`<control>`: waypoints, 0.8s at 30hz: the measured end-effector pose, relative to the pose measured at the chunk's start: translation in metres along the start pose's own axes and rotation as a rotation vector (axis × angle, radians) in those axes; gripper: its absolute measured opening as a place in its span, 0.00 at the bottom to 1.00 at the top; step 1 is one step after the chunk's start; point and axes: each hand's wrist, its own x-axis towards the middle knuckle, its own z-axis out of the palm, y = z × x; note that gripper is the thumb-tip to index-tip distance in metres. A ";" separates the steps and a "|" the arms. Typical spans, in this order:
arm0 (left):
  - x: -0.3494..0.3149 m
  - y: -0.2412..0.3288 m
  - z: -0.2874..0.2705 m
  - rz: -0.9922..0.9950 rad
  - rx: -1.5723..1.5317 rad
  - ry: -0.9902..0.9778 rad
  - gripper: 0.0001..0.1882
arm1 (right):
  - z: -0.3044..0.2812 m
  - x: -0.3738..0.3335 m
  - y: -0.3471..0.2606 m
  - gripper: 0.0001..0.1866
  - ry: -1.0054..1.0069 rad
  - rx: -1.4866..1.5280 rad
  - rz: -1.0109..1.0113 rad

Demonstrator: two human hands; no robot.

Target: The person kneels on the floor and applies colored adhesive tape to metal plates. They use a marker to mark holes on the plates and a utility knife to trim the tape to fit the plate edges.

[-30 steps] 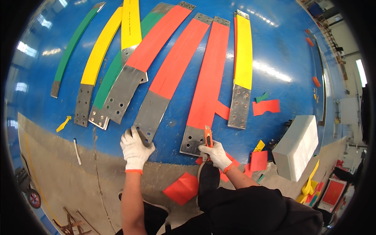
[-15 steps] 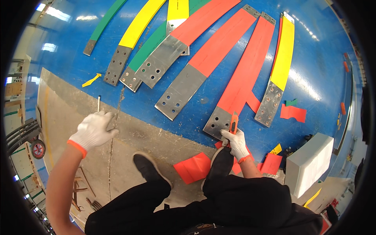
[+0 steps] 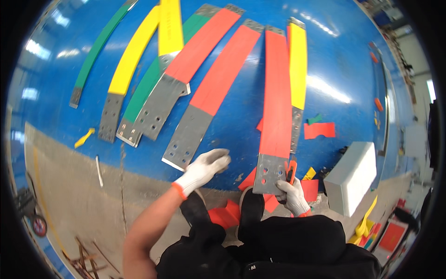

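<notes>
My right hand (image 3: 293, 197), in a white glove with an orange cuff, is closed on an orange utility knife (image 3: 291, 171). Its fingers also grip the bottom corner of a red-sleeved busbar (image 3: 277, 100), whose bare metal end with bolt holes (image 3: 271, 174) is nearest me. My left hand (image 3: 204, 169), gloved alike, holds nothing, its fingers stretched toward the right. It hovers beside the bare end of another red-sleeved busbar (image 3: 224, 69). More busbars in red (image 3: 204, 44), yellow (image 3: 134, 51) and green (image 3: 100, 44) sleeves lie fanned out on the blue floor.
Red scraps (image 3: 226, 215) lie around my shoes (image 3: 252, 211). A white foam-like block (image 3: 350, 179) stands at the right. Beyond it are a red cut piece (image 3: 319, 130) and a green scrap (image 3: 314, 119). At the left lie a yellow strip (image 3: 84, 138) and a white stick (image 3: 99, 171).
My left hand has swung right, toward the middle. The red busbar in my right hand now points straighter away and covers part of the yellow one beside it. The view has shifted.
</notes>
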 end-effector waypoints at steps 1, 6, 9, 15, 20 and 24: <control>0.032 0.011 0.016 -0.019 -0.233 -0.098 0.40 | -0.008 -0.012 -0.004 0.09 0.016 0.033 -0.011; 0.163 0.064 0.107 0.017 -0.783 -0.261 0.45 | -0.012 -0.083 -0.021 0.12 0.154 -0.110 0.063; 0.228 0.089 0.120 0.051 -0.991 -0.455 0.46 | -0.010 -0.109 -0.012 0.15 0.125 -0.174 0.102; 0.220 0.120 0.148 0.049 -1.069 -0.646 0.35 | -0.030 -0.152 -0.011 0.16 0.281 -0.271 -0.114; 0.180 0.126 0.135 0.242 -0.960 -0.483 0.32 | -0.094 -0.176 -0.024 0.17 0.336 -0.325 -0.103; 0.128 0.143 0.087 0.540 -0.955 -0.600 0.39 | -0.141 -0.156 -0.051 0.11 0.471 -0.332 -0.194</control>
